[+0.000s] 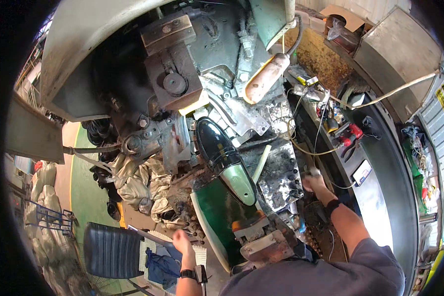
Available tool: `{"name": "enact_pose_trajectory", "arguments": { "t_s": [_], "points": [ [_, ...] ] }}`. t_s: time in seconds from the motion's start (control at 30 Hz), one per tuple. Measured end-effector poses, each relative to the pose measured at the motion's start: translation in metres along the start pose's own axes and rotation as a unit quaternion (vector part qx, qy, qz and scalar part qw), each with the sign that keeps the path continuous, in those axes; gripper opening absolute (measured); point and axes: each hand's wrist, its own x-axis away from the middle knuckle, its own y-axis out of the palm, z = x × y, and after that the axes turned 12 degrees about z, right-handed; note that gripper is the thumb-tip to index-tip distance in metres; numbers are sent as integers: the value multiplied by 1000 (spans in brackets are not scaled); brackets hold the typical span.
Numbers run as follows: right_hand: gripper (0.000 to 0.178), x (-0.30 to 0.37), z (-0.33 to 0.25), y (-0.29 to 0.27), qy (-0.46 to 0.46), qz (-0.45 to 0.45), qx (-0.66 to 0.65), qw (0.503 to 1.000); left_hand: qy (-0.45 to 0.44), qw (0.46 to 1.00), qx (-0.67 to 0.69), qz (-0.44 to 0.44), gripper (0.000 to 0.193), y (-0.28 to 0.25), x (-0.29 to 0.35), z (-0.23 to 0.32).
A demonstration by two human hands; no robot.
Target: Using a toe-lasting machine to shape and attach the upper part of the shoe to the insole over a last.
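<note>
My left hand [182, 241] is at the lower middle, beside the machine's green-lined guard [213, 222]. Its fingers look curled, and what they hold, if anything, is hidden. To the right of the machine bed [280, 175], my right hand [314, 182] is closed near a small greyish rounded thing [314, 171]; I cannot tell whether it grips it. Between the hands lies a long rounded housing [214, 145], glossy black at the far end and pale green at the near end. A pale strip [262, 162] leans next to it.
A pinkish lamp-like housing [267, 78] hangs over the metal tooling. Along the right ledge lie a red-handled tool [352, 132], pliers [350, 150] and a cabled phone [362, 172]. At the left stand a black chair [112, 250] with blue cloth [164, 269] next to it and pale sacks [138, 185].
</note>
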Motion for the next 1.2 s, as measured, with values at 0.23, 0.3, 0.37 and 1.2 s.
{"name": "enact_pose_trajectory", "arguments": {
  "t_s": [0.23, 0.3, 0.37, 1.2],
  "points": [
    [7, 2, 165, -4, 122, -97, -90, 984, -163, 969, 15, -187, 25, 15, 63, -60],
    [11, 3, 160, 5, 94, -120, 9, 988, -161, 969, -9, -185, 26, 2, 45, -75],
    [25, 39, 88, 25, 152, 21, 82, 985, -95, 979, -110, -139, 28, -2, 39, -68],
    [31, 165, -136, 99, -541, -108, 347, 759, 378, 915, 58, -126, 113, 89, 219, 288]
  ]
}}
